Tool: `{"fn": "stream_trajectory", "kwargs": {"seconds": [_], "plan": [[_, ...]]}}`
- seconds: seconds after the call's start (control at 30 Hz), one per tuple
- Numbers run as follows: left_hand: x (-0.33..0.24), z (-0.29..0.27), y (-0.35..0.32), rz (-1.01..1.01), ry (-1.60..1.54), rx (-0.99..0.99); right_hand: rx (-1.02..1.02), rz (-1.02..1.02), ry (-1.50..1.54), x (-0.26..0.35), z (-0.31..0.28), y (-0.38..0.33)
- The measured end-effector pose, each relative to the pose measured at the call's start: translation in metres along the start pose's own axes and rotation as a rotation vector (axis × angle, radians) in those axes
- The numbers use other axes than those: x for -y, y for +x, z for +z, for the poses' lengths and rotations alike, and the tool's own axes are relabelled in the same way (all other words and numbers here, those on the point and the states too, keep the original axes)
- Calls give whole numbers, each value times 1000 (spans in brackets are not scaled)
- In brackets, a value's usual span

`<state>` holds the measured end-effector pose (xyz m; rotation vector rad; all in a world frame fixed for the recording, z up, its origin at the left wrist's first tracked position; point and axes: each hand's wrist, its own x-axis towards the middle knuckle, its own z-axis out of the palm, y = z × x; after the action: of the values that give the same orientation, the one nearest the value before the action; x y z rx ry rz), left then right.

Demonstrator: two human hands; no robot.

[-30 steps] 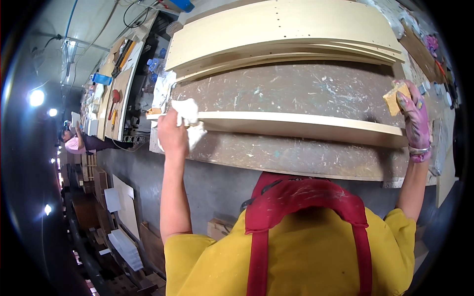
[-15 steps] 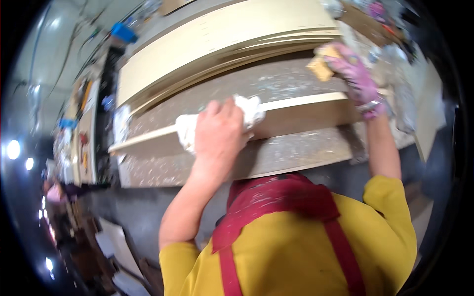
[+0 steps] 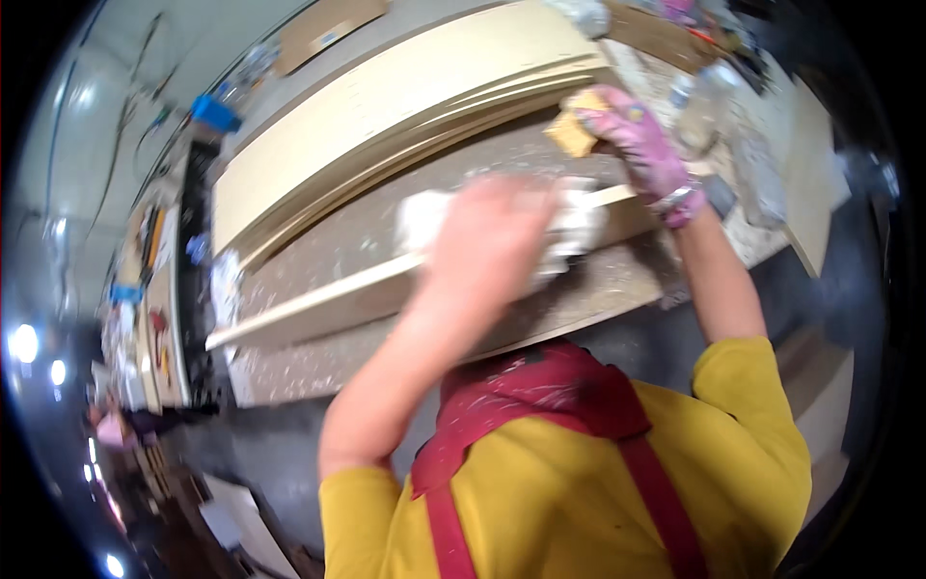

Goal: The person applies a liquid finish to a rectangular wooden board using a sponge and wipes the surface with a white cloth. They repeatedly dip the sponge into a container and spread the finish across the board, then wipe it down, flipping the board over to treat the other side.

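- Your left hand (image 3: 487, 241) is pressing down on a white cloth (image 3: 569, 227), fingers closed over it, on the top edge of the long pale board (image 3: 318, 304) that is standing on edge across the workbench (image 3: 318, 362).
- That hand is showing as a blur, so exactly how tightly you are gripping the cloth is hard to make out; it is bunching out on both sides of your palm.
- Your right hand (image 3: 641, 145), in a pink glove, is clutching a tan sponge block (image 3: 571, 133) at the board's far right end, just beside the stack of pale panels (image 3: 405, 106) lying behind it.
- The board is resting on its narrow edge, so a hard sideways push with the cloth could be tipping it over toward you or back against the stack.
- The bench top is looking speckled with dried white residue; loose grit under the cloth could be scratching the edge you are wiping.
- A clear plastic bottle (image 3: 704, 101) is standing near your right wrist, and a wide swing of that arm could be knocking it over.
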<state>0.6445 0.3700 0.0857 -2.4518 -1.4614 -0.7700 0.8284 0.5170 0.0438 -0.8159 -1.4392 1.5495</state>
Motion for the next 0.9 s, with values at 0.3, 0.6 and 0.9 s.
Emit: {"fn": "stream_trajectory", "kwargs": {"seconds": [0.3, 0.6, 0.9], "plan": [[26, -68, -69, -289, 339, 497, -234, -147, 224, 29, -28, -16], [10, -33, -28, -11, 341, 486, -586, -135, 848, -8, -134, -35], [-18, -15, -2, 34, 395, 472, -455, -142, 873, -20, -128, -36]]}}
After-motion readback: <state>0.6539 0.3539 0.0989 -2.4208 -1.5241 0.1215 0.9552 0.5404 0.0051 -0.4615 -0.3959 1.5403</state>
